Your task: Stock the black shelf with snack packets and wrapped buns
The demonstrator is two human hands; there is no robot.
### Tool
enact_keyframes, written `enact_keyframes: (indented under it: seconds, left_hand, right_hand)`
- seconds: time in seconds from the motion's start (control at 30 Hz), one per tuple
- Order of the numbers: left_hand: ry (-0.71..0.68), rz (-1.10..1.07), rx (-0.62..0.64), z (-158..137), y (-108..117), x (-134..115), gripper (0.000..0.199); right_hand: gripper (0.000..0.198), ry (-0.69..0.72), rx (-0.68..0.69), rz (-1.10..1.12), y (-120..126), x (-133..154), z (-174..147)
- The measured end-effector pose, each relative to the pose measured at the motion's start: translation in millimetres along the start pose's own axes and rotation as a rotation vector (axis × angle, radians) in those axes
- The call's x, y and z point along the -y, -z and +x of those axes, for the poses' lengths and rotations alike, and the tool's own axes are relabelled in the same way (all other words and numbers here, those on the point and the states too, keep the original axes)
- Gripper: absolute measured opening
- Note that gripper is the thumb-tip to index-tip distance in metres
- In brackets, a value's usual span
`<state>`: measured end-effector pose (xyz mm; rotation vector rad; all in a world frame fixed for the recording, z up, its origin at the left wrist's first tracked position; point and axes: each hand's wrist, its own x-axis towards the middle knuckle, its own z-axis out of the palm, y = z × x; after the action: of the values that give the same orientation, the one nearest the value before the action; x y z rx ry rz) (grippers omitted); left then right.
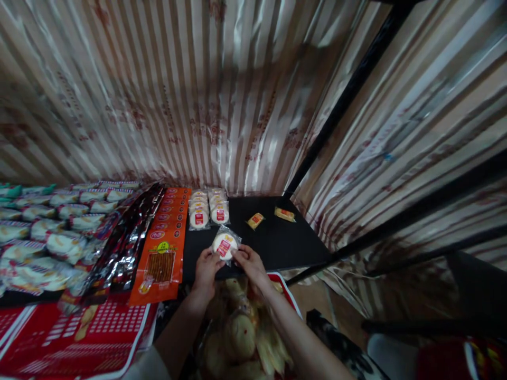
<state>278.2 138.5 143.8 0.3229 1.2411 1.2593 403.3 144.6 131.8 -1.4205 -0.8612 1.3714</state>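
Observation:
A round white packaged cake (225,246) in clear wrap with a red label is held between both hands, above the front edge of the black shelf (273,248). My left hand (207,268) pinches its left side, and my right hand (250,264) grips its right side. Just behind it, similar white round packs stand in two overlapping rows, a left row (198,214) and a right row (219,208). To the right lie two small yellow wrapped snacks, one nearer (255,220) and one farther (284,214).
Orange snack packets (158,253) overlap at the left, beside dark shiny packets (122,237) and many white wrapped breads (65,245). Below are a red basket (99,338) and a container of yellowish packs (241,338). Black poles (340,111) slant at the right before striped curtains (237,79).

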Motion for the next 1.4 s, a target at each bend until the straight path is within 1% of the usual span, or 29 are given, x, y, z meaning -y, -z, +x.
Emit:
enact_keyframes:
  seconds: [0.07,0.17,0.23,0.33,0.4,0.53,0.6,0.7,0.87,0.97,1.17,1.4]
  left_hand:
    - [0.000,0.002,0.001,3,-7,5,0.008]
    - [-0.005,0.031,-0.011,13,-18,7,0.012]
    - [-0.014,0.073,-0.041,21,-24,8,0.018]
    - [-0.054,0.145,-0.117,34,-29,10,0.035]
    - [-0.153,0.264,-0.144,41,-31,11,0.042]
    - [-0.415,0.690,-0.124,53,-34,11,0.042]
    - [-0.467,0.847,-0.126,58,-37,9,0.044]
    - [-0.505,0.967,-0.104,63,-40,6,0.047]
    - [-0.490,1.043,-0.019,68,-40,3,0.053]
    - [-0.504,1.078,-0.025,69,-40,4,0.052]
    - [-0.520,1.188,-0.083,66,-43,6,0.050]
    - [-0.509,1.235,-0.069,64,-42,6,0.051]
  right_hand:
    - [0.039,0.037,-0.010,0.018,-4,1,8]
    - [0.032,0.099,-0.024,-0.025,-4,5,27]
    - [0.030,0.131,-0.027,-0.116,-3,9,43]
    - [0.028,0.174,-0.052,-0.320,-3,14,68]
    - [0.027,0.196,-0.067,-0.444,-5,16,84]
    - [0.028,0.219,-0.091,-0.609,-13,19,106]
    - [0.028,0.216,-0.097,-0.665,-17,20,112]
    - [0.029,0.211,-0.105,-0.747,-21,21,118]
    - [0.035,0.208,-0.160,-0.859,-26,21,122]
    - [0.038,0.223,-0.184,-0.914,-28,20,124]
    - [0.040,0.274,-0.132,-1.050,-29,20,126]
    - [0.041,0.299,-0.147,-1.047,-32,18,122]
